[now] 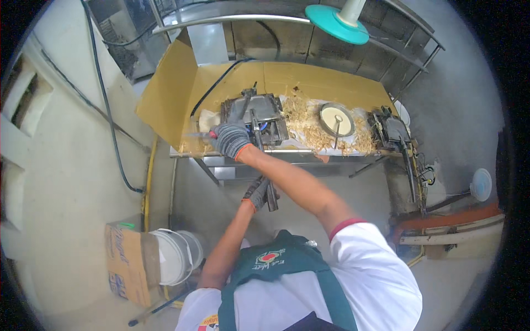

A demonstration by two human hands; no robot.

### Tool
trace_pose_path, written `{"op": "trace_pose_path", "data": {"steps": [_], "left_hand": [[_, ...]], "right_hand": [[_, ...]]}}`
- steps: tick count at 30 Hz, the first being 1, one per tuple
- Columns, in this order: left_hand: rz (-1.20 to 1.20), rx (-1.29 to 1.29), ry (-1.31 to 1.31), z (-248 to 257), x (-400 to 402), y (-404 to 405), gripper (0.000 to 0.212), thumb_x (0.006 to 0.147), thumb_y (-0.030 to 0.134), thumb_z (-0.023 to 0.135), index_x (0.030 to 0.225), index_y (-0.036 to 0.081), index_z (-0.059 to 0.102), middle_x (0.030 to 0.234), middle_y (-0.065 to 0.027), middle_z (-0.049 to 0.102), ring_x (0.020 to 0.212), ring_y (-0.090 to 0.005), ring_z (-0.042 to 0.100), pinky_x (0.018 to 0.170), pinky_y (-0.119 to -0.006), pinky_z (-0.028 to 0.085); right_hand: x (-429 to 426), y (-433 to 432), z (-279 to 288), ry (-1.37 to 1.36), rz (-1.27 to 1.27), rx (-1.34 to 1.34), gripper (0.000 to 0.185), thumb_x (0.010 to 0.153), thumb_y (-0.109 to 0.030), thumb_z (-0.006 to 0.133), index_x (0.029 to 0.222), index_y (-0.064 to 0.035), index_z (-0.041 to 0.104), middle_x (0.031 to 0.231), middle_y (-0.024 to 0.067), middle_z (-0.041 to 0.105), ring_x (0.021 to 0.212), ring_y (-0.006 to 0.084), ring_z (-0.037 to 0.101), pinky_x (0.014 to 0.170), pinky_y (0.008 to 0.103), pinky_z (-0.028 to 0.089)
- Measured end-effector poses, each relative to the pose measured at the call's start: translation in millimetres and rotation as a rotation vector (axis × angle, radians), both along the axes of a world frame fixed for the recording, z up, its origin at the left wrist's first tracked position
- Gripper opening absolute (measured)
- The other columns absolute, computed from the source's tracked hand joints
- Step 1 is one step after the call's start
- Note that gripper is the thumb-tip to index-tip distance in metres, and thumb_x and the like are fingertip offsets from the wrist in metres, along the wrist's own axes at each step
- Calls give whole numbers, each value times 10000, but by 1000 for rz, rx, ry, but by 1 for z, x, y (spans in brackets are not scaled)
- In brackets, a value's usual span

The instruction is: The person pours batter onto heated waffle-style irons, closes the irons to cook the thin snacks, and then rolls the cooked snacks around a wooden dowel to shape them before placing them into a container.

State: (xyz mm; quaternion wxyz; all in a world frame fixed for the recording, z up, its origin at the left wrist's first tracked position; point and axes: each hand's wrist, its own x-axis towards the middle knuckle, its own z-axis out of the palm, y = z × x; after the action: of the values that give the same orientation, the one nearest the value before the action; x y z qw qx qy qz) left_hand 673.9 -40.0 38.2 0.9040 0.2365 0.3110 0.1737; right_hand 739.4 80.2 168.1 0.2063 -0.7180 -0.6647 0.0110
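Observation:
My left hand [257,193], in a grey knit glove with an orange cuff, grips the long metal handle [258,140] of a flat hinged baking iron [261,106]. The iron rests over a gas burner [269,129] whose blue flame shows beneath it. My right hand [232,138], gloved alike, crosses in front to the iron's left side. It is closed on a knife-like tool with a red handle [213,134]; its thin blade points left and is blurred. Beside the tool, a pale folded item [209,120], possibly cloth or paper, lies near the iron.
Right of the iron, a round pan of cream-coloured batter [331,115] holds a ladle [338,124]. Pale shavings [304,120] surround it. A second baking iron [391,126] stands at the right end. Cardboard [323,74] walls the table; a carton [126,265] and white bucket [172,256] stand lower left.

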Motion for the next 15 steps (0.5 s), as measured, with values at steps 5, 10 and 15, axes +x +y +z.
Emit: {"op": "trace_pose_path", "data": {"steps": [5, 10, 15], "left_hand": [[-196, 76, 111, -1, 10, -1, 395, 893, 362, 626, 1098, 59, 476, 772, -101, 534, 621, -243, 607, 632, -451, 565], [-238, 98, 172, -8, 7, 4, 325, 946, 339, 552, 1123, 71, 506, 827, -94, 595, 685, -247, 628, 614, -420, 549], [-283, 151, 99, 11, 5, 10, 424, 891, 347, 638, 1126, 31, 480, 833, -110, 565, 647, -237, 633, 625, -410, 562]], "right_hand": [[13, -1, -2, -73, 408, -77, 273, 777, -395, 570, 780, -134, 649, 702, 138, 644, 667, 354, 631, 620, 484, 473], [13, 1, -1, -14, 455, -68, 316, 759, -408, 589, 771, -98, 646, 702, 137, 637, 652, 344, 628, 582, 460, 478], [14, 4, -1, -13, 442, -125, 279, 809, -409, 561, 773, -141, 628, 672, 126, 636, 632, 345, 634, 557, 465, 473]]}}
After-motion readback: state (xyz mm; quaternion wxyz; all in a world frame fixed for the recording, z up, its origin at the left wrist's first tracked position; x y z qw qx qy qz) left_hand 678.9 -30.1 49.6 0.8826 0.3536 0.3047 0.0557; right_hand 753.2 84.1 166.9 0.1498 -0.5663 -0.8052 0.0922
